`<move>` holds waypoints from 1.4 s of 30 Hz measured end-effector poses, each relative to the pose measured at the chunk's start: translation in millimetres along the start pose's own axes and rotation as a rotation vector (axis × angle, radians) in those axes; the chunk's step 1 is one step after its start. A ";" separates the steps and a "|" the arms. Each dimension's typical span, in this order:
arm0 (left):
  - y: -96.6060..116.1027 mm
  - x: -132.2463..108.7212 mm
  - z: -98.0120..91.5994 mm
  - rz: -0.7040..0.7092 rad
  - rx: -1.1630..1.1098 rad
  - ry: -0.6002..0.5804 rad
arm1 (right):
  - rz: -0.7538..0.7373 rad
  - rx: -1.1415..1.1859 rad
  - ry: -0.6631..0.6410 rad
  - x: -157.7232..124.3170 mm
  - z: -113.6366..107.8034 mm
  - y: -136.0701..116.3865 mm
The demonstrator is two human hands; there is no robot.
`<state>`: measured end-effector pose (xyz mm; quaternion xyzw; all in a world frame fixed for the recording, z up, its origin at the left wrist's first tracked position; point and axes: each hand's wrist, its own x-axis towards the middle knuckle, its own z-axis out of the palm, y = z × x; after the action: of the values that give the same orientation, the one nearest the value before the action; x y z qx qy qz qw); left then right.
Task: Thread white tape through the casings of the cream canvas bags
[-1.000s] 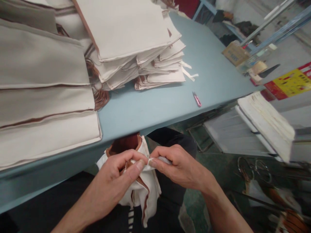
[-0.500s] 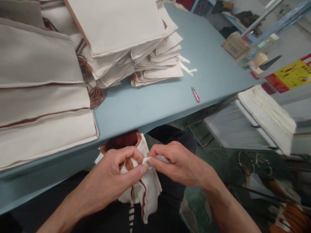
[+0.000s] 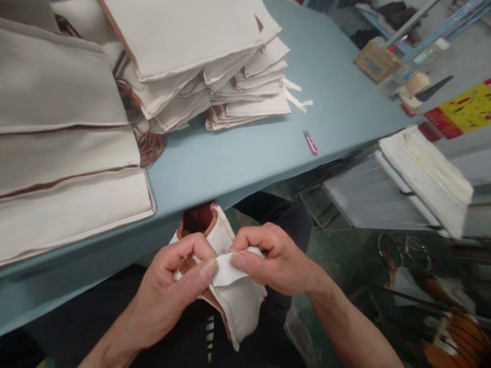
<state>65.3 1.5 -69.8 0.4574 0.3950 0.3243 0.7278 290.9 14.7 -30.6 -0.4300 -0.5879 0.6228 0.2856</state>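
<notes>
A cream fabric piece with brown edging hangs over the lap, below the table's front edge. Its upper end opens to a dark red inside. My left hand pinches the fabric piece on its left side, thumb against bent forefinger. My right hand is closed on a white flap, which stretches between the two thumbs. Whether the flap is part of the fabric piece cannot be made out. The lower fingers of both hands are partly hidden.
On the blue table lie stacked cream panels, folded panels, brown cords and pink snips. A cardboard box stands at the back right. White cloths lie on a rack at right.
The hands have drawn slightly apart, and more of the white flap shows between them. The fabric piece has turned and shifted right. The camera view has shifted slightly.
</notes>
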 end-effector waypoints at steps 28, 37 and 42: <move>42.0 7.7 11.5 0.085 0.662 0.074 | -0.042 0.003 -0.063 7.1 -5.2 17.3; 46.0 9.4 13.5 0.099 0.686 0.095 | 0.068 0.125 -0.080 8.1 -0.7 21.1; 34.1 -0.3 4.6 0.093 0.632 0.050 | 0.078 0.176 -0.058 4.5 1.9 22.5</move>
<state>65.4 12.0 -37.1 0.6703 0.4727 0.2296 0.5240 290.6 14.3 -53.6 -0.4075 -0.5217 0.6950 0.2807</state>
